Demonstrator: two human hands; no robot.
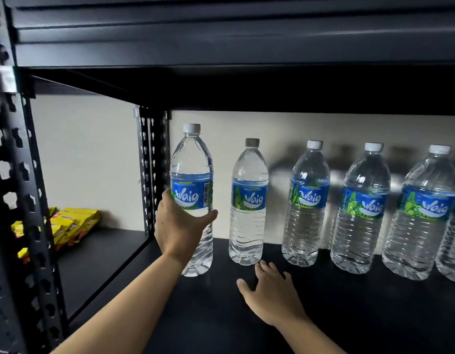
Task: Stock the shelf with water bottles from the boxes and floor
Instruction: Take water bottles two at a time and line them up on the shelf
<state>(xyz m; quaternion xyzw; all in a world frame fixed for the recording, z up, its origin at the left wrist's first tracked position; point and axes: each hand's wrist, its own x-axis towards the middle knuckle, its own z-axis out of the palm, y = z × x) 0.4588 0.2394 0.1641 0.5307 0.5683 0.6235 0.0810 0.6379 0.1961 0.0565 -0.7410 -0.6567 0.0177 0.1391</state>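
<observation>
Right hand (pixel 271 295) spread low over the shelf (pixel 349 315), fingers released. Left hand (pixel 179 226) grasps a water bottle (pixel 191 175), seemingly placing it; next, release beside the standing row (pixel 308 200).

Rack (pixel 19 226): dark metal, its slotted rear upright (pixel 154 169) standing against the wall (pixel 93 154). Shelf (pixel 349 315): black, matte, wide. Upper shelf (pixel 246 34): dark, close overhead, shading the space below. Wall was plain cream. Left bay held yellow packets (pixel 73 226).
</observation>
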